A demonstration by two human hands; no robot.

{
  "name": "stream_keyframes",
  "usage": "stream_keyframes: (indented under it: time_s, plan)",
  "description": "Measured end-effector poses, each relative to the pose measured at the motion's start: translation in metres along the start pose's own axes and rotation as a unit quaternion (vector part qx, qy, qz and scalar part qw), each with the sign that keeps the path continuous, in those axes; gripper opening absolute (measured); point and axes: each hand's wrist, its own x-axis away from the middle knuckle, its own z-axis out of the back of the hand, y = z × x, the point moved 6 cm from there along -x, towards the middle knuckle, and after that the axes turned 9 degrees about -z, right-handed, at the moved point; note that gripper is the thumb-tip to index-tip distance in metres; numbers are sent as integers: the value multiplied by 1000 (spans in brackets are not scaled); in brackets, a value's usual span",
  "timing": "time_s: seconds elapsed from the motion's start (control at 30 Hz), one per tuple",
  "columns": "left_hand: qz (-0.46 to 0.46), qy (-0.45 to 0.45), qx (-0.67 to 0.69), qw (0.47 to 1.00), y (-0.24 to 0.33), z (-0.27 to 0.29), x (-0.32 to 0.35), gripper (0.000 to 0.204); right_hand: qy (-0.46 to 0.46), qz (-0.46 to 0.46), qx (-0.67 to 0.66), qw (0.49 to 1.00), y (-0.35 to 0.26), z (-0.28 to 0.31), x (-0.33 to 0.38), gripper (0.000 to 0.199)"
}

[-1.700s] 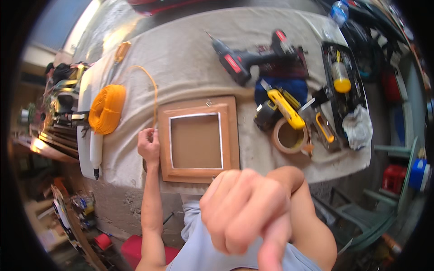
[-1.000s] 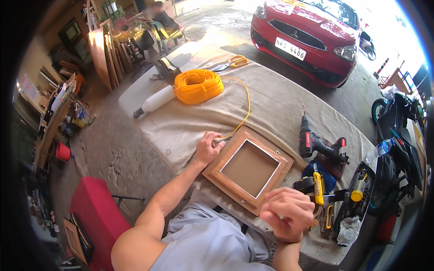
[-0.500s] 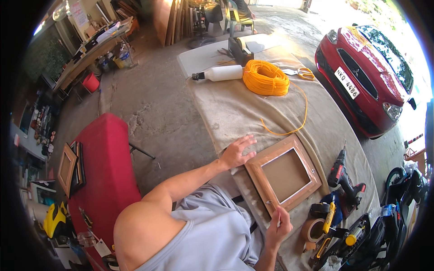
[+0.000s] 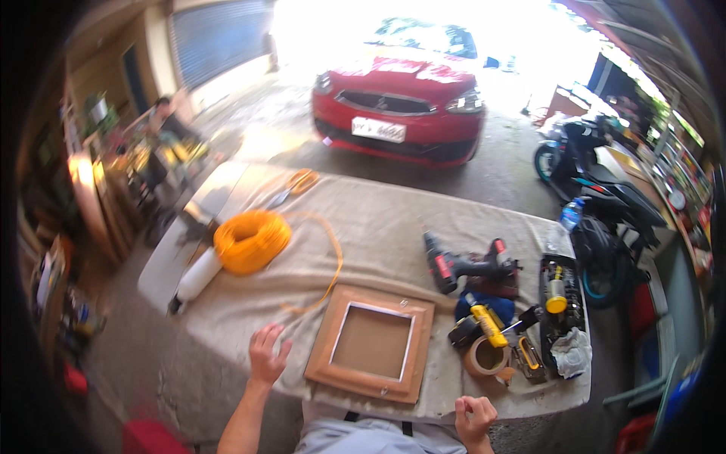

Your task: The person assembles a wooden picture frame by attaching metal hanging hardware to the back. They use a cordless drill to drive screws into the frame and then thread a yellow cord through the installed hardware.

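A wooden picture frame (image 4: 321, 356) lies flat on the cloth-covered table, with a brown backing panel and a small metal hanger on each of two opposite sides. Just left of it is my left hand (image 4: 268, 354), empty, fingers loosely bent and thumb apart. My right hand (image 4: 474, 418) is at the table's front edge, right of the frame and apart from it. Its fingers are curled together; what they hold, if anything, is hidden. From a coil of orange cord (image 4: 252, 242), a loose end (image 4: 338, 261) runs toward the frame's upper left corner.
A white bottle (image 4: 199, 275) and orange-handled scissors (image 4: 302, 181) lie near the coil. Rightward are a cordless drill (image 4: 461, 265), a tape roll (image 4: 484, 357), a yellow-handled tool (image 4: 488, 324) and a black tool tray (image 4: 563, 295). A red car (image 4: 401, 102) and a motorcycle (image 4: 597, 185) stand beyond.
My view has swung to the right, bringing the table square in front. My left hand has come off the frame's edge, and my right hand has drawn away from its corner.
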Motion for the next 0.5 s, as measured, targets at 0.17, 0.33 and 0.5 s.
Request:
stream_keyframes:
  time_s: [0.17, 0.33, 0.5]
  plan:
    - [-82, -145, -17, 986, -19, -32, 12, 50, 44, 49, 5, 998, 4, 15, 12, 9]
    - [-93, -100, -11, 991, 3, -11, 6, 47, 29, -13, -1, 999, 23, 0, 31, 4]
    - [-77, -151, -35, 985, -3, -17, 10, 40, 9, -16, 54, 998, 54, -22, 43, 14]
